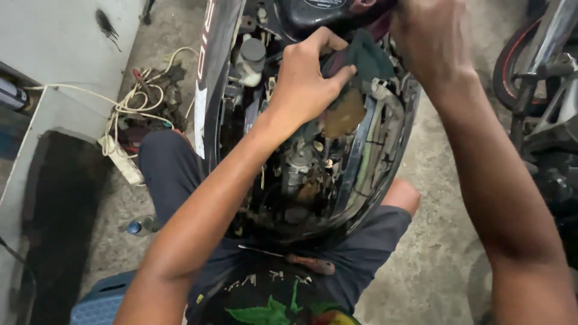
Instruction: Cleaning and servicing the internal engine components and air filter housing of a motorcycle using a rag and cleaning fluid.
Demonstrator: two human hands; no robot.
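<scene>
Two bare arms reach into one opened scooter front [361, 180], its dark panel pulled away so wiring and engine parts show. The left hand [304, 81] is closed around one dirty rag [355, 78], dark green with a brown stain, pressing it against the parts inside, just under the black top cover [319, 12]. The right hand [427, 36] rests at the top edge of that cover; whether it grips anything I cannot tell. On the concrete floor [433, 265] to the left lie one tangle of pale cable [129, 105] and one white power strip [123, 159]. A second bike [542, 72] stands at the right.
</scene>
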